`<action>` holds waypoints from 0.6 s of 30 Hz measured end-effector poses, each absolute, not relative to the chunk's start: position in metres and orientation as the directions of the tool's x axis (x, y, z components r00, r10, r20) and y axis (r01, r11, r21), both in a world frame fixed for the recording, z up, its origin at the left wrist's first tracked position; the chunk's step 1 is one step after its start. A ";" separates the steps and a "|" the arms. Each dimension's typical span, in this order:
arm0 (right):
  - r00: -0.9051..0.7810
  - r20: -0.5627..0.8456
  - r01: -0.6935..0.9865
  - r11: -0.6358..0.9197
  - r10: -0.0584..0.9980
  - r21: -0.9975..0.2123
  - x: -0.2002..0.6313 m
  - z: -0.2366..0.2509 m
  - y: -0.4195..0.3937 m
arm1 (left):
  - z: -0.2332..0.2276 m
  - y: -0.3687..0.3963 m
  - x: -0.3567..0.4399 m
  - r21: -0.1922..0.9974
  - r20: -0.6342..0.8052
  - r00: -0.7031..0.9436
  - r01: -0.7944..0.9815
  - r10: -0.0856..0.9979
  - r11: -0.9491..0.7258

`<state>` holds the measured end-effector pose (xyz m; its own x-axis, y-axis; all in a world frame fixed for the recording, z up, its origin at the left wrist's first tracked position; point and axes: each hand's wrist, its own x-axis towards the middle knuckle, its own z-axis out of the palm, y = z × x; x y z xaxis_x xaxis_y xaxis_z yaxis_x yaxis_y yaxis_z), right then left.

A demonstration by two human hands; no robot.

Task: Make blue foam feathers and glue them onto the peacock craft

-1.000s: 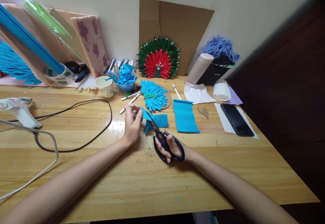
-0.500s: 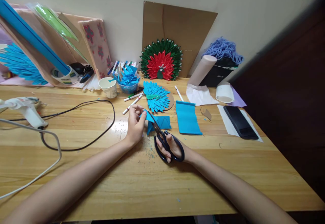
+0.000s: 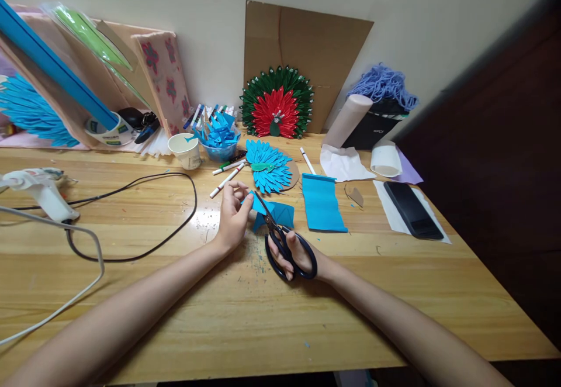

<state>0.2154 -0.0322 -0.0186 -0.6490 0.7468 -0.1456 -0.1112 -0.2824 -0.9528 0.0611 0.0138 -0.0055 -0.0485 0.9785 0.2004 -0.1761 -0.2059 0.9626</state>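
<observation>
Between thumb and fingers, my left hand (image 3: 235, 211) pinches a small piece of blue paper or felt (image 3: 262, 204). My right hand (image 3: 298, 254) grips a pair of black-handled scissors (image 3: 287, 246), whose blades point up and left against that piece. Behind the blades lies another blue strip (image 3: 284, 214) with drawn lines, partly hidden. A larger blue sheet (image 3: 323, 204) rests flat to the right. Just beyond my hands is a blue layered-petal craft with a green centre (image 3: 268, 166), on a round piece of cardboard (image 3: 294, 175).
Left are a white glue gun (image 3: 41, 191) and its looping black cable (image 3: 193, 211). A paper cup (image 3: 184, 152) stands beside a tub of blue cut pieces (image 3: 221, 141). A phone (image 3: 412, 210) lies right. A red-green peacock craft (image 3: 278, 103) leans on cardboard (image 3: 307, 42).
The scissor blades sit slightly differently against the small blue piece, which my left hand still pinches. The whole view has shifted a little; the other things stay put.
</observation>
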 end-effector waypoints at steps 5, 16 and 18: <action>-0.620 -0.124 -0.140 -0.264 0.775 -0.954 0.215 -0.021 -0.033 | -0.007 0.017 0.058 0.968 0.205 -0.122 -0.123 0.971 -0.220; -0.723 0.038 -0.451 -0.429 0.690 -0.783 0.221 -0.032 -0.022 | 0.001 0.032 0.042 0.493 0.407 -0.086 0.859 0.909 -0.140; -0.692 0.077 -0.513 -0.414 0.718 -0.752 0.220 -0.029 -0.020 | 0.003 0.027 0.049 0.439 0.404 0.008 0.876 0.915 -0.201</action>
<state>0.2201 -0.0197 -0.0287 -0.6919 0.7179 0.0768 -0.5128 -0.4138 -0.7522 0.0486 0.0274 0.0026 0.0079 0.9149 0.4036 0.8758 -0.2011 0.4388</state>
